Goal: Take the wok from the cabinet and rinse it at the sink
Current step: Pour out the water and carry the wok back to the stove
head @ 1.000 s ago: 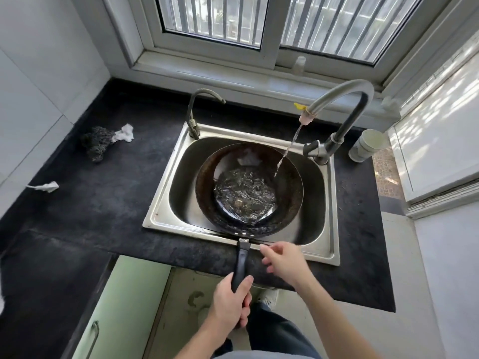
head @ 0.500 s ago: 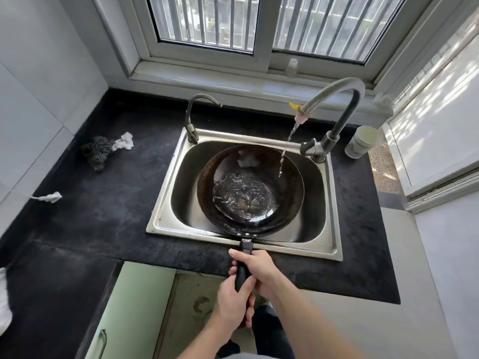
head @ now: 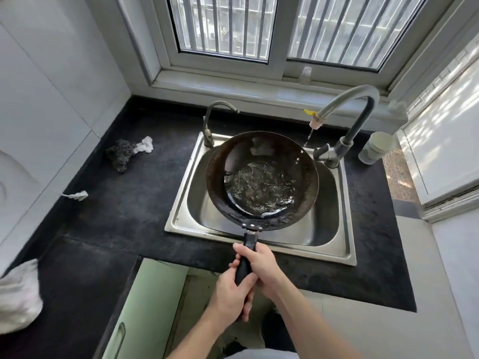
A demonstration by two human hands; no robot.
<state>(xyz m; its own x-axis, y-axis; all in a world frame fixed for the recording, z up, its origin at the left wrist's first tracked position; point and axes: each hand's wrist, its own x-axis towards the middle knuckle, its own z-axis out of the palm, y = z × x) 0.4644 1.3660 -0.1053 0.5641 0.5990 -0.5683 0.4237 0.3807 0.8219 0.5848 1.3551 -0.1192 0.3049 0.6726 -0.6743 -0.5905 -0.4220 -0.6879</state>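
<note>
Water lay in the wok [head: 261,177], held above the sink [head: 334,237], its handle [head: 246,260] pointing back toward the person. Fingers of the left hand [head: 230,294] and right hand [head: 261,265] were wrapped tight round that handle.

Bright daylight is coming in through the barred window [head: 285,27] at the top, overexposing the panes and leaving dappled patches on the white surface [head: 445,141] at right, while the black countertop [head: 124,203] is staying dark and matte. Glare is glinting off the water [head: 261,187] pooled in the wok [head: 261,180] and off the steel sink [head: 326,229] rim. Wide-angle distortion is bending the walls and window frame toward the edges, and the white cloth [head: 18,296] at lower left is smearing into blur.
</note>
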